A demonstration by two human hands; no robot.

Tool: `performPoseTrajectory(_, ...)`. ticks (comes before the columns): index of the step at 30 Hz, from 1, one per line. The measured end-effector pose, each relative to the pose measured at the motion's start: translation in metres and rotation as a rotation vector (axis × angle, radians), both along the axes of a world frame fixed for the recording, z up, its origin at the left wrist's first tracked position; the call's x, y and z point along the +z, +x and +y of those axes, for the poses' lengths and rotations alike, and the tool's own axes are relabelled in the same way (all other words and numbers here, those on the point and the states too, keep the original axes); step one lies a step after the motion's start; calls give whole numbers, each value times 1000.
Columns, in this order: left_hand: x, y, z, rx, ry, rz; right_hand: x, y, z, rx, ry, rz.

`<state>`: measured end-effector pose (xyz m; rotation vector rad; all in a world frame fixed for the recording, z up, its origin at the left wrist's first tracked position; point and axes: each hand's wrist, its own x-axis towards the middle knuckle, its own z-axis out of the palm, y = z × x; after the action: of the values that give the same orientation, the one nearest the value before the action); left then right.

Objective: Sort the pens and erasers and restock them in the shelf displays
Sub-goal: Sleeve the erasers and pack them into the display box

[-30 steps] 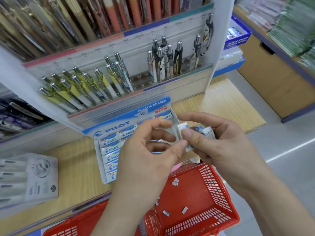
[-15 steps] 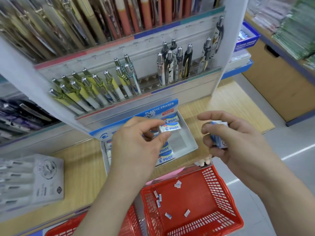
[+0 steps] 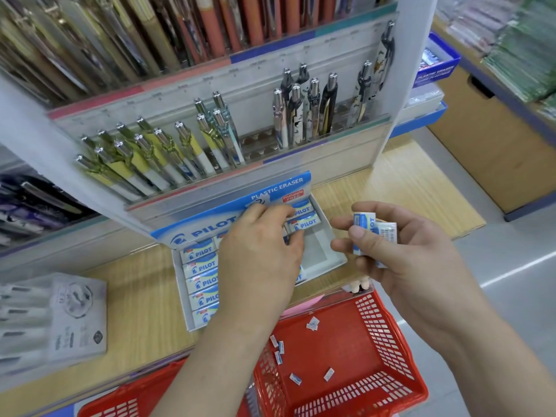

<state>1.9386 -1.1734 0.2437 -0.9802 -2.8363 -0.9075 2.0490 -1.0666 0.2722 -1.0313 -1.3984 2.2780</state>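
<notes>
A white Pilot eraser display box lies on the wooden shelf under the pen rack. My left hand reaches into it and pinches a blue-and-white eraser at the back of the right column, just below another eraser. The left column holds several erasers. My right hand hovers to the right of the box and grips a small stack of erasers. Several small erasers lie loose in the red basket below.
A tiered pen rack with several pens stands right above the box. A grey boxed item lies on the shelf at the left. A second red basket is at the bottom left. The aisle floor is at the right.
My left hand took one eraser from the stack in my right hand, carried it to the box and set it down at the back of the right column. My right hand drew away to the right.
</notes>
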Motion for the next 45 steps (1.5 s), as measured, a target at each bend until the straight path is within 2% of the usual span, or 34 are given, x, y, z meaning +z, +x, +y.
performPoseTrajectory(5,1,1,3,10,-38,2,-1,4,1,16,38,7)
performPoseTrajectory(8,7,2,0,10,44,-84,0,6,2,42,62,19)
performPoseTrajectory(9,11,3,-2,5,121,-177,2,6,3,51,73,18)
performPoseTrajectory(12,31,11,-10,-131,386,-617,6,5,4,78,100,24)
performPoseTrajectory(14,40,15,-15,-236,462,-747,7,5,4,89,110,22)
performPoseTrajectory(18,38,16,-18,-177,499,-688,9,3,2,73,31,86)
performPoseTrajectory(21,36,22,-16,-93,558,-728,11,0,-4,13,-163,196)
performPoseTrajectory(23,39,27,-15,-78,580,-783,11,-2,-7,-6,-215,235)
performPoseTrajectory(26,42,25,-20,-110,565,-789,8,-1,-5,30,-67,141)
performPoseTrajectory(29,47,16,-26,-242,490,-772,10,0,-2,127,75,57)
performPoseTrajectory(32,51,8,-29,-406,336,-676,16,-2,2,217,62,65)
performPoseTrajectory(36,52,-1,-34,-420,233,-531,19,-7,2,291,59,17)
performPoseTrajectory(38,50,-5,-35,-314,252,-523,16,-10,1,220,83,-19)
performPoseTrajectory(41,37,-8,-32,-20,337,-603,5,-7,8,58,120,-91)
performPoseTrajectory(43,26,-7,-28,50,279,-521,0,-5,11,0,107,-114)
performPoseTrajectory(45,19,-3,-25,29,184,-390,-2,-4,11,-20,96,-123)
